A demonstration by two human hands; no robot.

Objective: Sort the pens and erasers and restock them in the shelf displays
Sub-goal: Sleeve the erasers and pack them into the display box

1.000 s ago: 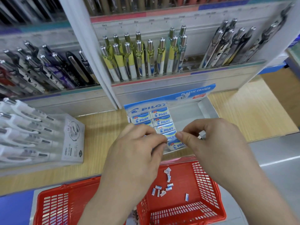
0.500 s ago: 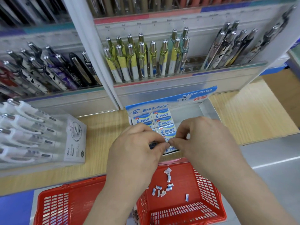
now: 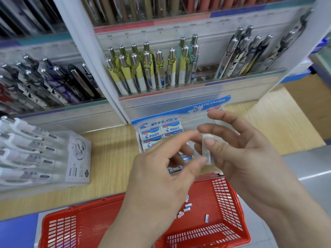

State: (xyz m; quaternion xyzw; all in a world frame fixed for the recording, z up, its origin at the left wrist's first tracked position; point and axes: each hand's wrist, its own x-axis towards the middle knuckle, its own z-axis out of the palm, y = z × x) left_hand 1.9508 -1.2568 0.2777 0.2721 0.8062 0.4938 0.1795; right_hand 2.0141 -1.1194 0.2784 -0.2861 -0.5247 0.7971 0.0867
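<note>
Right hand (image 3: 241,154) pinches the eraser (image 3: 206,149), long axis up-down in view.

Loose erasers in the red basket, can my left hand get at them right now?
Probably yes. The loose erasers lie in the open-topped red basket below your left hand, with nothing covering them; the right hand holds a separate eraser.

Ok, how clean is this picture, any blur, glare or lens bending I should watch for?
Head view: the left hand, right hand and the eraser between them are smeared by motion blur. Head view, edges: the shelf divider bows from the wide lens. Head view, light: even, with no hard glare on the pens. The basket looks sharper.
</note>
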